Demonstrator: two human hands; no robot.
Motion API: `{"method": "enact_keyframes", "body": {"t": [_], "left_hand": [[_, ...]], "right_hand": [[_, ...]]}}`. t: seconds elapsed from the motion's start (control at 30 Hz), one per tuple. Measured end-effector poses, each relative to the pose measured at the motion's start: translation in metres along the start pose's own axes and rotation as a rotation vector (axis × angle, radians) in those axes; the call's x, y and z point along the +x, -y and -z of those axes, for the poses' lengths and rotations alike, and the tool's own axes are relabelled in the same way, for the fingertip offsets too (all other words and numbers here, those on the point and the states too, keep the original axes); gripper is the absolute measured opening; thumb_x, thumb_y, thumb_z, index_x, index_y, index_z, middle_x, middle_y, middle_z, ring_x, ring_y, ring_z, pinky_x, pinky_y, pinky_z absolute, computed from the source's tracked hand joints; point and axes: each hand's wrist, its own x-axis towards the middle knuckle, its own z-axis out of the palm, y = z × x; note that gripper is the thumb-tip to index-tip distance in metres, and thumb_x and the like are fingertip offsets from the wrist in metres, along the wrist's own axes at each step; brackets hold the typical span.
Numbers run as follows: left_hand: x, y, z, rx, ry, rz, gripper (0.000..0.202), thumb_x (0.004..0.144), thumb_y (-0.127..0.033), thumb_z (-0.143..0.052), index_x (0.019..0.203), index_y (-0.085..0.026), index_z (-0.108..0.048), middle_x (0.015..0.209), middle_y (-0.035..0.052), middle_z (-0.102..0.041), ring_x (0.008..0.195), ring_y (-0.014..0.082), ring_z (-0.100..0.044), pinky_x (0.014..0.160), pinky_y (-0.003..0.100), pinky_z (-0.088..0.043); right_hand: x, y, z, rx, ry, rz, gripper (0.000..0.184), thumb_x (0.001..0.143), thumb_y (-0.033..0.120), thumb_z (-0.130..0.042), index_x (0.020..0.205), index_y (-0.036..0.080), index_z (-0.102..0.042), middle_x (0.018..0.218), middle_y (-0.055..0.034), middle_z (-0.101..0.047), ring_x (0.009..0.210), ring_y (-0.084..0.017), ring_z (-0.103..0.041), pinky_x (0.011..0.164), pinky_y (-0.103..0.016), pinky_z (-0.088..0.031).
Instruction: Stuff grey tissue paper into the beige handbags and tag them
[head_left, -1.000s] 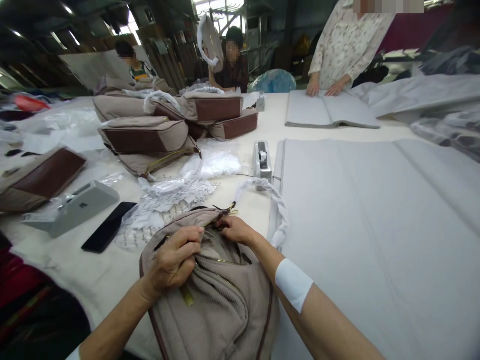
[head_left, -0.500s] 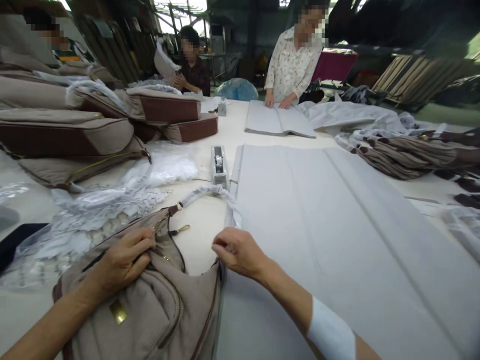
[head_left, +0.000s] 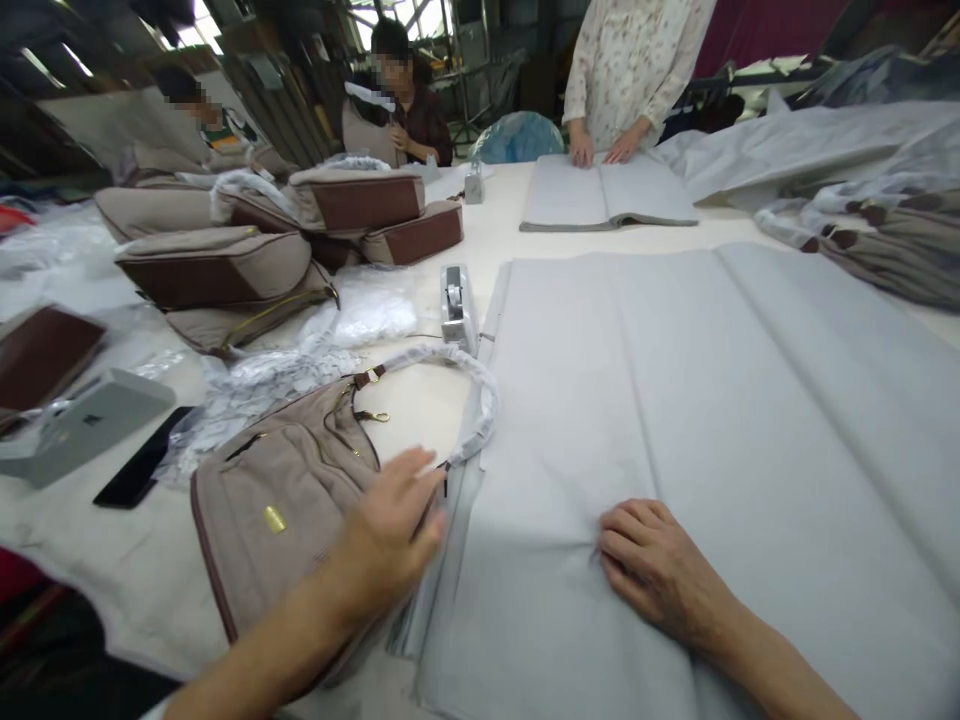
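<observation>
A beige corduroy handbag (head_left: 292, 590) with brown trim, a gold plate and a wrapped handle (head_left: 480, 400) lies on the table at left. Over its right edge is my left hand (head_left: 394, 520), blurred by motion, its fingers apart and holding nothing. My right hand (head_left: 652, 560) rests on a stack of large grey paper sheets (head_left: 570, 370). Its fingers are curled and pinch the top sheet, where creases run out to the left of the fingertips. The bag's right side meets the left edge of the sheets and is partly hidden by my left forearm.
Behind the bag stand a tape dispenser (head_left: 457, 305), clear plastic packets (head_left: 375, 310) and piled handbags (head_left: 225, 265). A white box (head_left: 97, 420) and a dark flat item (head_left: 142, 465) are at left. Across the table, a person's hands (head_left: 600, 150) press folded sheets (head_left: 562, 200). More bags (head_left: 892, 250) lie at right.
My left hand has let go of the bag and moved right. My right hand has gone from the bag's handle end onto the sheets, gathering the top one. The view has shifted left and downward.
</observation>
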Motion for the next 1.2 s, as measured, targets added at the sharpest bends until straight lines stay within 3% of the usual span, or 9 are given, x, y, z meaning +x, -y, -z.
{"method": "enact_keyframes", "body": {"t": [0.13, 0.3, 0.4, 0.5, 0.57, 0.7, 0.9, 1.07, 1.2], "left_hand": [[-0.015, -0.099, -0.069, -0.145, 0.185, 0.113, 0.063, 0.078, -0.036, -0.059, 0.132, -0.01, -0.039, 0.139, 0.0223, -0.04, 0.131, 0.04, -0.031, 0.098, 0.059, -0.041], [0.005, -0.14, -0.102, -0.633, 0.025, 0.211, 0.045, 0.078, -0.019, -0.052, 0.122, -0.016, -0.045, 0.132, 0.0161, -0.047, 0.124, 0.0254, -0.043, 0.105, 0.047, -0.04], [0.013, -0.132, -0.095, -0.876, -0.122, 0.336, 0.037, 0.075, -0.011, -0.042, 0.111, -0.019, -0.047, 0.116, 0.012, -0.056, 0.111, 0.019, -0.052, 0.095, 0.038, -0.049], [0.008, -0.108, -0.085, -0.777, -0.193, 0.487, 0.032, 0.078, -0.018, -0.039, 0.11, -0.016, -0.045, 0.116, 0.0157, -0.053, 0.113, 0.024, -0.049, 0.094, 0.047, -0.046], [0.004, -0.093, -0.079, -0.666, -0.153, 0.603, 0.035, 0.078, -0.024, -0.042, 0.111, -0.013, -0.044, 0.117, 0.0183, -0.051, 0.111, 0.0284, -0.05, 0.093, 0.052, -0.042], [-0.002, -0.082, -0.072, -0.68, 0.059, 0.826, 0.047, 0.075, -0.035, -0.051, 0.116, -0.012, -0.043, 0.109, 0.0138, -0.056, 0.087, 0.0236, -0.06, 0.078, 0.039, -0.048], [-0.008, -0.084, -0.072, -0.546, 0.063, 0.779, 0.056, 0.071, -0.032, -0.056, 0.121, -0.009, -0.044, 0.109, 0.0139, -0.054, 0.102, 0.0255, -0.054, 0.087, 0.034, -0.041], [0.004, -0.076, -0.074, -0.46, 0.191, 0.816, 0.047, 0.074, -0.03, -0.058, 0.114, -0.009, -0.046, 0.076, 0.0037, -0.057, 0.072, 0.0208, -0.058, 0.065, 0.029, -0.038], [0.018, -0.065, -0.077, -0.425, 0.18, 0.816, 0.035, 0.08, -0.029, -0.054, 0.109, -0.011, -0.047, 0.065, 0.0001, -0.055, 0.062, 0.0183, -0.056, 0.058, 0.026, -0.033]], "right_hand": [[0.0, 0.001, -0.003, 0.043, -0.066, -0.004, 0.012, 0.083, 0.012, -0.049, 0.076, 0.018, -0.056, 0.086, -0.0041, -0.059, 0.087, -0.019, -0.05, 0.083, -0.037, -0.035], [0.01, 0.017, -0.004, 0.047, -0.082, -0.174, 0.013, 0.089, 0.019, -0.043, 0.086, 0.019, -0.055, 0.085, -0.0051, -0.058, 0.082, -0.02, -0.052, 0.075, -0.035, -0.038], [0.016, 0.039, -0.014, -0.041, -0.135, -0.221, 0.02, 0.085, 0.023, -0.05, 0.104, 0.018, -0.054, 0.098, -0.0078, -0.059, 0.089, -0.023, -0.051, 0.077, -0.037, -0.037], [0.018, 0.057, -0.026, -0.173, -0.165, -0.24, 0.03, 0.078, 0.031, -0.059, 0.104, 0.017, -0.056, 0.099, -0.0096, -0.059, 0.09, -0.027, -0.049, 0.078, -0.04, -0.034], [0.019, 0.061, -0.03, -0.216, -0.147, -0.272, 0.018, 0.076, 0.028, -0.058, 0.091, 0.018, -0.058, 0.091, -0.0081, -0.059, 0.085, -0.026, -0.048, 0.075, -0.039, -0.032], [0.017, 0.056, -0.029, -0.147, -0.088, -0.306, 0.012, 0.076, 0.023, -0.055, 0.087, 0.02, -0.059, 0.087, -0.0057, -0.058, 0.084, -0.024, -0.048, 0.074, -0.037, -0.03], [0.014, 0.051, -0.025, -0.066, -0.054, -0.319, 0.015, 0.078, 0.023, -0.053, 0.091, 0.021, -0.058, 0.092, -0.0053, -0.057, 0.087, -0.025, -0.047, 0.077, -0.037, -0.029], [0.014, 0.051, -0.026, -0.056, -0.04, -0.315, 0.014, 0.078, 0.023, -0.051, 0.09, 0.021, -0.058, 0.092, -0.0054, -0.057, 0.087, -0.025, -0.047, 0.077, -0.038, -0.03], [0.014, 0.05, -0.026, -0.032, -0.04, -0.313, 0.013, 0.078, 0.021, -0.052, 0.089, 0.02, -0.058, 0.093, -0.0056, -0.057, 0.088, -0.025, -0.047, 0.077, -0.038, -0.031]]}}
